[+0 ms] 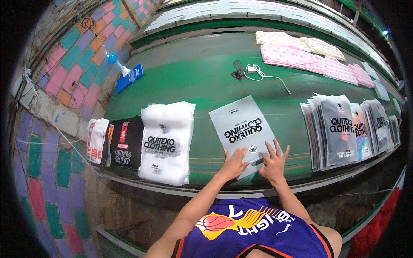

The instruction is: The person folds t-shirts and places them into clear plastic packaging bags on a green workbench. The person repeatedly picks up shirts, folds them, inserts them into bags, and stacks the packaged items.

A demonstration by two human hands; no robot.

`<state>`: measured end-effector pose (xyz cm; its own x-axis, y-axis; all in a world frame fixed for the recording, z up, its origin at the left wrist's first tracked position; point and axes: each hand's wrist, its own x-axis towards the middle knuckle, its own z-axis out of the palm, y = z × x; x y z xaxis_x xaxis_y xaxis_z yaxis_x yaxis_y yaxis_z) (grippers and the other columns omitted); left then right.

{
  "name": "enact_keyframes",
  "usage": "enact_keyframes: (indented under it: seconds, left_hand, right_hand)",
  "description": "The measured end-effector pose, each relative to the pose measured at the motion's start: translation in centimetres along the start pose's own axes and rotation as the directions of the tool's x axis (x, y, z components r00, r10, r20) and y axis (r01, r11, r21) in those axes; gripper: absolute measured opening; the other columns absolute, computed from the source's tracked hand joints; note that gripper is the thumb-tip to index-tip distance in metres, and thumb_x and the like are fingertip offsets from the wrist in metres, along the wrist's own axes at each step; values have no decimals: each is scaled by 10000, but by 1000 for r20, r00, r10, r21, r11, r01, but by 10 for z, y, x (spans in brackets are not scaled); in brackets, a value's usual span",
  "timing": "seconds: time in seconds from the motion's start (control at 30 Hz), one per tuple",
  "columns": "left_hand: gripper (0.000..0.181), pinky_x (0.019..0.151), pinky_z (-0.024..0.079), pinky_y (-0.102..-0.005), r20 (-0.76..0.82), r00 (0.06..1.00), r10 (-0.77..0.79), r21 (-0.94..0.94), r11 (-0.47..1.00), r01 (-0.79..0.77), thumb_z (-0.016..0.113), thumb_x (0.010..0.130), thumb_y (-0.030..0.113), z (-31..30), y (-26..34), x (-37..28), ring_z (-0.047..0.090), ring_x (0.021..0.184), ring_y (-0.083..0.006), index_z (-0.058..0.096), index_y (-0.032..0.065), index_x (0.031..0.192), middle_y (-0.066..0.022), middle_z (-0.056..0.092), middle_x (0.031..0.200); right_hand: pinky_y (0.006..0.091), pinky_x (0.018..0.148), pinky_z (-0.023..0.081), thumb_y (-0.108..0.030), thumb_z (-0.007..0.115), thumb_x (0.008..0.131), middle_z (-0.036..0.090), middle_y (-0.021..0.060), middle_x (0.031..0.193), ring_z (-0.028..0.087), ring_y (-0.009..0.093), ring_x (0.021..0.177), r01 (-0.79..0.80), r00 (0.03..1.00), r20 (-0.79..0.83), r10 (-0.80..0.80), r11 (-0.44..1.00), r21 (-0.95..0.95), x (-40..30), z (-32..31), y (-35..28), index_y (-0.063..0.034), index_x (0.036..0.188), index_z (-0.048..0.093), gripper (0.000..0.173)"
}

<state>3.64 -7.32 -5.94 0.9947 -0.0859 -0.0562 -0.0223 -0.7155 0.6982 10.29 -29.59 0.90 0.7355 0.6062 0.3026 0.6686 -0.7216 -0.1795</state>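
Note:
A flat, frosted plastic garment bag (240,121) lies at a slant on the green table (203,80) in front of me. Its dark printed writing appears upside down from my side, and a slot-shaped handle opening is near its lower end. My left hand (233,165) rests on the bag's lower left edge, fingers spread. On the lower right edge lies my right hand (274,163), its fingers also apart and the thumb beside the handle opening. Both hands touch the bag without closing around it. Whether a garment is inside cannot be made out.
Left of me lie a stack of frosted bags (166,145), a folded black shirt (126,142) and a white shirt (97,138). Bagged garments (340,129) overlap at right. Farther back are a white cable (264,75), pink printed fabric (290,58) and a blue box (129,78).

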Motion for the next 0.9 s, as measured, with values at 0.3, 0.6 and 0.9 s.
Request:
enact_keyframes:
  seconds: [0.3, 0.6, 0.9]
  left_hand:
    - [465, 1237, 281, -613, -247, 969, -12, 132, 990, 45, 669, 1011, 258, -75, -43, -62, 408, 1497, -416, 607, 25, 1409, -194, 455, 1615]
    - [443, 1182, 341, -599, -804, 594, 4, 289, 877, 385, 693, 944, 108, -277, -150, -191, 457, 1398, -446, 585, -5, 1358, -214, 496, 1496]
    - [808, 1192, 122, -802, -887, 434, -156, 297, 526, 797, 713, 962, 329, -414, -264, -272, 216, 1590, -428, 331, 165, 1655, -160, 216, 1736]
  right_hand:
    - [778, 1162, 244, -402, 595, 1012, 433, 240, 1624, 394, 454, 1506, -43, 962, 269, 41, 999, 1, 24, 72, -58, -140, 1438, 612, 500]
    - [732, 1159, 298, -315, 709, 948, 543, 154, 1492, 458, 368, 1427, -28, 978, 206, 40, 998, -61, 110, 94, -155, -88, 1340, 641, 458]
    - [697, 1179, 294, -278, 720, 953, 549, 176, 1459, 462, 379, 1416, 169, 979, 76, -188, 964, 208, 197, 125, -363, -65, 1386, 593, 499]
